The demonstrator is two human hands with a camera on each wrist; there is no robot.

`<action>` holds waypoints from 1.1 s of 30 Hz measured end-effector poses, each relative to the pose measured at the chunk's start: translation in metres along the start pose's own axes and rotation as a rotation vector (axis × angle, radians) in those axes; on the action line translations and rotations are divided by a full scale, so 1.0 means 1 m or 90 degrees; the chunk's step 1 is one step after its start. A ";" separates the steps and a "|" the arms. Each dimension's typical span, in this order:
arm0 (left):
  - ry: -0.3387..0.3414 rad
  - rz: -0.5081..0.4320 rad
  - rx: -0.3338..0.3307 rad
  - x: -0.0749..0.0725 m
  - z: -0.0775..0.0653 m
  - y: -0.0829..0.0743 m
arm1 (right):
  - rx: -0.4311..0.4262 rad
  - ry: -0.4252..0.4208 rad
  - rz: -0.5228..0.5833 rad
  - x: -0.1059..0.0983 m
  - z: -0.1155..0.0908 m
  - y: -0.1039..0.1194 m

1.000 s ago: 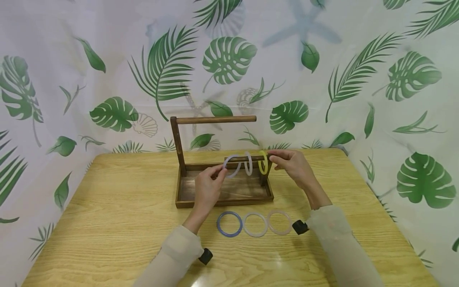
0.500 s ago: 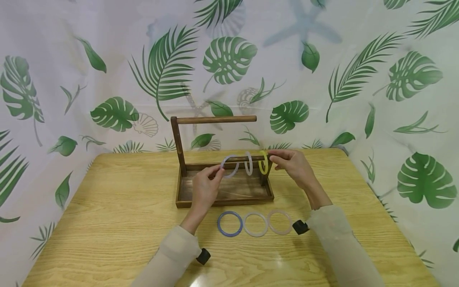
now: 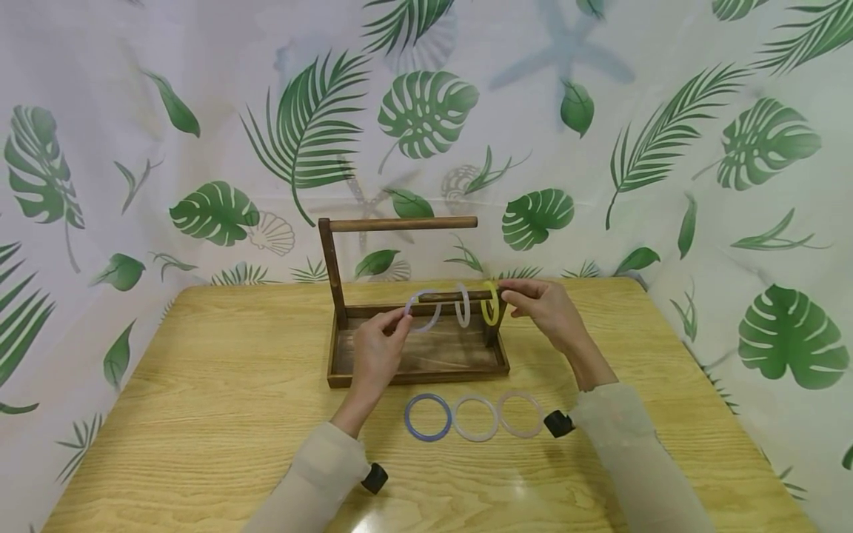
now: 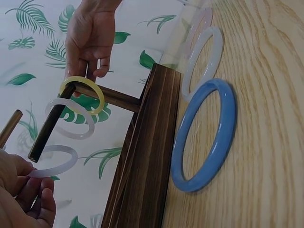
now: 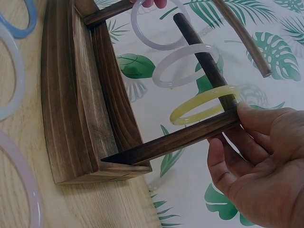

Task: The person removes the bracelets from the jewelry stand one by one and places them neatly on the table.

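Note:
A pale lavender bangle is pinched between the thumb and fingers of my left hand, at the free end of the lower rod. Whether the rod tip still passes through it I cannot tell. Farther along that rod hang a whitish bangle and, next to the upright post, a yellow bangle. My right hand grips the top of this post on the dark wooden bangle stand, thumb on one side and fingers on the other.
On the table in front of the stand, a blue bangle, a white bangle and a pale pink bangle lie flat in a row. A taller upper rod juts rightward from the stand's left post. Behind hangs a leaf-patterned cloth.
My left hand has moved slightly left with the lavender bangle, toward and around the rod's free end. The right hand, the stand and the other bangles have stayed put.

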State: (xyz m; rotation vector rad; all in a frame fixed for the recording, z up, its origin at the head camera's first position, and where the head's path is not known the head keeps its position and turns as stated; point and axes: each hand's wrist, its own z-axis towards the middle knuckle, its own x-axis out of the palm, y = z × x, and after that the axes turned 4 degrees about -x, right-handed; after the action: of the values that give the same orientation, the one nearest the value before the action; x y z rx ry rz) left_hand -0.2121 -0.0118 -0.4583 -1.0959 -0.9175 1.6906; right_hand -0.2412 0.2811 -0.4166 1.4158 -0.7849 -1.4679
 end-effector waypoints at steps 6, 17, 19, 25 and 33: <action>-0.004 0.008 -0.015 -0.006 0.001 0.001 | -0.007 -0.001 0.002 0.001 -0.001 -0.001; -0.005 0.027 -0.022 -0.020 0.000 0.006 | 0.000 -0.005 -0.006 0.001 0.000 -0.001; 0.001 0.023 -0.029 -0.022 0.000 0.007 | 0.002 -0.006 -0.003 0.001 0.000 -0.001; 0.027 0.025 -0.055 -0.030 -0.003 0.007 | 0.008 -0.009 -0.005 0.001 0.000 0.000; 0.060 -0.007 -0.098 -0.040 -0.007 0.007 | 0.002 -0.009 -0.009 0.001 -0.001 -0.001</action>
State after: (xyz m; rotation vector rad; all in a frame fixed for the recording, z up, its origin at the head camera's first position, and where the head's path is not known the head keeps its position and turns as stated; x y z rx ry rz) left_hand -0.1996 -0.0512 -0.4563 -1.2585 -1.0052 1.5659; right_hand -0.2406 0.2802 -0.4182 1.4168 -0.7874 -1.4900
